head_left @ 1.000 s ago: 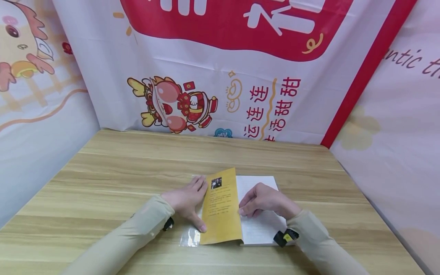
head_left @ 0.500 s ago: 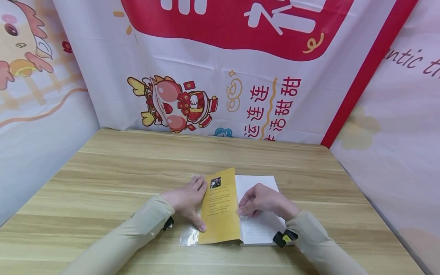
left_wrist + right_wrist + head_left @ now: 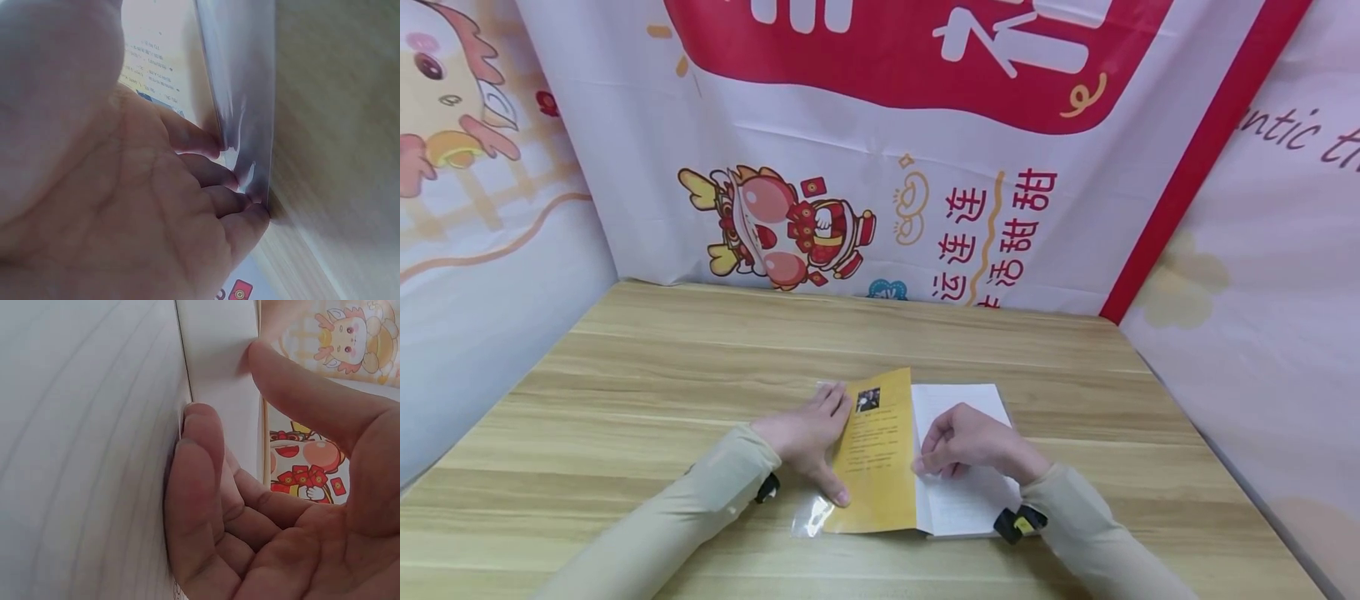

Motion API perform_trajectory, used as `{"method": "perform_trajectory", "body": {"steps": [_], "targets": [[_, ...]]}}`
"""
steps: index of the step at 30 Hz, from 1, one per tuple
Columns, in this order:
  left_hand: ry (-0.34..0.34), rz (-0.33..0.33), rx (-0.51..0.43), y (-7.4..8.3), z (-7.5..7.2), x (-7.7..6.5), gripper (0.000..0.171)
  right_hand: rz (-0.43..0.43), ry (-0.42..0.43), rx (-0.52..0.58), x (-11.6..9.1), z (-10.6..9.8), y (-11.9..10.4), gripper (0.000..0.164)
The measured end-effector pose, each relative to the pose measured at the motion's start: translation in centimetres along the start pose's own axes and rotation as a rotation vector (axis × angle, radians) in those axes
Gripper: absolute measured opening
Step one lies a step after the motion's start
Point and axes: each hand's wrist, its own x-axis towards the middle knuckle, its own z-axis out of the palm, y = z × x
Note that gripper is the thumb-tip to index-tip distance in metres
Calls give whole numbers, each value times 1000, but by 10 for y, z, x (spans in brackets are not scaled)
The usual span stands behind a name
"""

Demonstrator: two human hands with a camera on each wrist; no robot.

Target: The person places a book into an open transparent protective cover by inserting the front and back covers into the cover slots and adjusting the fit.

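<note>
A book lies on the wooden table, its white page (image 3: 973, 504) on the right and its yellow cover (image 3: 883, 492) turned to the left. Small print and a photo mark the cover. Clear plastic film (image 3: 810, 517) sticks out past the cover's left side. My left hand (image 3: 808, 437) is spread at that side, thumb on the cover; in the left wrist view its fingertips (image 3: 247, 219) touch the film (image 3: 247, 81). My right hand (image 3: 973, 437) has bent fingers over the page and pinches the cover's raised right edge between thumb and fingers; the exact contact is partly hidden.
The wooden table (image 3: 737, 333) reaches to a printed cloth backdrop (image 3: 820, 125) behind it. More printed cloth (image 3: 1247, 275) hangs along the right, and another sheet (image 3: 490, 250) along the left. Dark straps sit on both wrists.
The cover's raised right edge has shifted slightly left, with my right hand following it. More of the white strip beneath that edge shows. My left hand has stayed in place.
</note>
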Motion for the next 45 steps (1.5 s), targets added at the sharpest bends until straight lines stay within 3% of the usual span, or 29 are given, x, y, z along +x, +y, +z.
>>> {"method": "perform_trajectory", "body": {"steps": [7,14,45], "targets": [[-4,-7,-18,2,-1,0,138,-8,-65,78,4,-6,7,32],[-5,-13,-32,2,-1,-1,138,2,-35,79,5,-3,6,42],[-29,-17,-21,1,-1,1,140,9,30,43,5,1,5,41]]}}
